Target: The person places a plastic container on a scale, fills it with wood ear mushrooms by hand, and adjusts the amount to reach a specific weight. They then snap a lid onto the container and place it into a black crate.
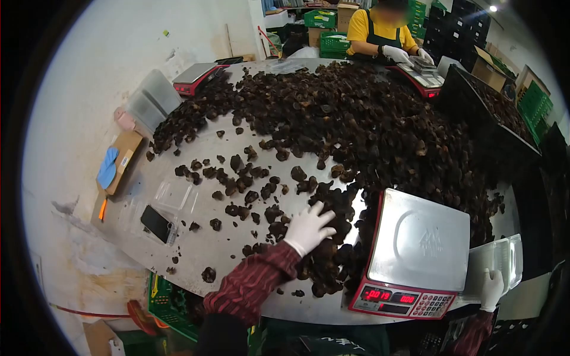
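My left hand [309,228], in a white glove, lies over dark brown, wood-ear-like mushrooms [332,204] on the metal table. Its fingers are spread and touch the pieces; nothing is gripped in it. At the lower right, my right hand [491,289], also gloved, is closed at the near edge of clear plastic trays [502,261], with part of its grip hidden. Between my hands stands a red digital scale [418,246] with a bare steel plate and lit red digits.
A large mushroom heap [380,118] covers the back and right of the metal table [136,237]. At left lie a phone [155,223] and a cardboard piece [126,148]. A black crate [487,113] stands right. Across the table, a gloved person [383,35] works at another scale [418,77].
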Demonstrator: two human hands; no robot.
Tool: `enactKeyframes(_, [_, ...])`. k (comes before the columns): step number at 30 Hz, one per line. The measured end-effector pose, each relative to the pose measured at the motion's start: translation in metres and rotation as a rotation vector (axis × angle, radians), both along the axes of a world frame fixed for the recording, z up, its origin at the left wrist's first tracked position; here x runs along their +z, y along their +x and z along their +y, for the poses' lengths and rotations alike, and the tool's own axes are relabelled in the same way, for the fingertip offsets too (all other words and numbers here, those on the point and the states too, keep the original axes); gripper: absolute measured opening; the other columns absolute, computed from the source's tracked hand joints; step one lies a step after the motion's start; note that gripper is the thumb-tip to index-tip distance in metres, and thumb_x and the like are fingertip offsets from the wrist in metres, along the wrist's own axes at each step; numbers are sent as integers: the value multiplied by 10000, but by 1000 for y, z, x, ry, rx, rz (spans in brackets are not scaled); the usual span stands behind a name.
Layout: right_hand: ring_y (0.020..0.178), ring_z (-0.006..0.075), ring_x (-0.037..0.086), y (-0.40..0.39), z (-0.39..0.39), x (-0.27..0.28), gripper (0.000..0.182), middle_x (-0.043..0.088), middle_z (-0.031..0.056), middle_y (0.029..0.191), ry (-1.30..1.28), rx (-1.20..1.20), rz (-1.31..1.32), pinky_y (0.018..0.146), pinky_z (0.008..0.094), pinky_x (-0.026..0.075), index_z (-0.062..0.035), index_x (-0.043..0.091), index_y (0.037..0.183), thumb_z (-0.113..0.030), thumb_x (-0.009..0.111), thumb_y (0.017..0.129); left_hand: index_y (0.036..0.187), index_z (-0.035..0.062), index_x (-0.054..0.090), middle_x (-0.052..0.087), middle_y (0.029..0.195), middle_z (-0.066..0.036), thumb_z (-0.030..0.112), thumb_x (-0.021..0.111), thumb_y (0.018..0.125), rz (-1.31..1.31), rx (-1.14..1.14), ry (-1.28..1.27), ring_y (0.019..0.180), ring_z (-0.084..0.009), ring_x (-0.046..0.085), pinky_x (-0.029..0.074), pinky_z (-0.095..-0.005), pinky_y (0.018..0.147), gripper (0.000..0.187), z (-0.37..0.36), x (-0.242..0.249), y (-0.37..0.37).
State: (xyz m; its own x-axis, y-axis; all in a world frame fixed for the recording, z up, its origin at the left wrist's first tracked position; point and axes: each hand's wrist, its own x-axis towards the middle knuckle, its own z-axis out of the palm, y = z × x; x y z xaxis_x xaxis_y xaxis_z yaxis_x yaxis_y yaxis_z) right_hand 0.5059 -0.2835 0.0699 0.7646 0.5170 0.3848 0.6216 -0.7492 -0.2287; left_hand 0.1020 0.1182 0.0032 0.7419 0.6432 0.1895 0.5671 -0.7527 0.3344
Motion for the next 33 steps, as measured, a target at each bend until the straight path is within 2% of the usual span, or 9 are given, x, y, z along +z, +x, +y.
enactKeyframes(3, [599,268,466,3,-2,-2,298,498,125,661,-10,4,-16,598,383,404,12,503,730,-198,676,850,1174,177,613,543,1256,-124,306,619,850,-107,-215,87,1041,-349,562,459,-422,893,349,-27,19,-3])
enactKeyframes(8, [596,281,470,8,-6,-6,294,508,138,669,-2,0,13,597,388,404,18,508,736,-198,671,853,981,39,649,627,1044,-131,27,565,801,-249,117,51,986,-310,596,487,-384,864,199,46,19,-23])
enactKeyframes(12, [606,302,485,10,-7,-8,282,516,153,678,4,-7,19,603,401,407,20,515,744,-193,662,857,857,53,641,607,933,-146,36,616,731,-132,294,-70,907,-342,591,486,-407,806,129,111,-36,-39])
enactKeyframes(19, [618,322,494,8,-7,-5,272,516,160,682,-48,-1,-11,609,402,411,15,517,749,-193,652,862,806,45,642,593,797,-144,31,619,726,-290,139,-225,809,-317,611,491,-384,723,84,76,5,-80])
enactKeyframes(21, [621,320,501,7,-6,-5,273,521,157,686,-25,-3,-3,611,403,413,12,520,753,-200,651,865,825,41,655,602,810,-145,44,626,731,-211,150,-141,792,-308,619,497,-378,714,98,46,30,-122])
enactKeyframes(23, [623,319,505,8,-7,-5,274,524,156,687,-29,3,7,613,404,414,12,521,755,-203,650,866,842,49,671,619,838,-142,50,629,738,188,213,-68,811,-309,620,504,-376,732,112,19,45,-178])
enactKeyframes(26, [628,314,513,11,-7,-7,273,530,151,691,-31,9,17,617,404,417,11,525,760,-207,649,869,855,64,677,626,853,-142,55,645,731,315,340,-378,822,-322,616,507,-387,734,128,-15,69,-219])
enactKeyframes(30, [636,307,525,15,-9,-10,271,542,148,701,-17,16,19,624,396,426,10,537,773,-216,647,873,915,79,666,638,893,-104,75,673,715,15,213,-22,841,-308,608,502,-395,740,200,-11,54,-181])
enactKeyframes(33, [636,313,524,10,-6,-7,276,542,152,698,-23,14,11,623,398,427,7,540,776,-228,649,873,925,113,663,630,915,-29,75,656,730,-98,45,201,963,-236,571,427,-385,891,199,14,33,-117])
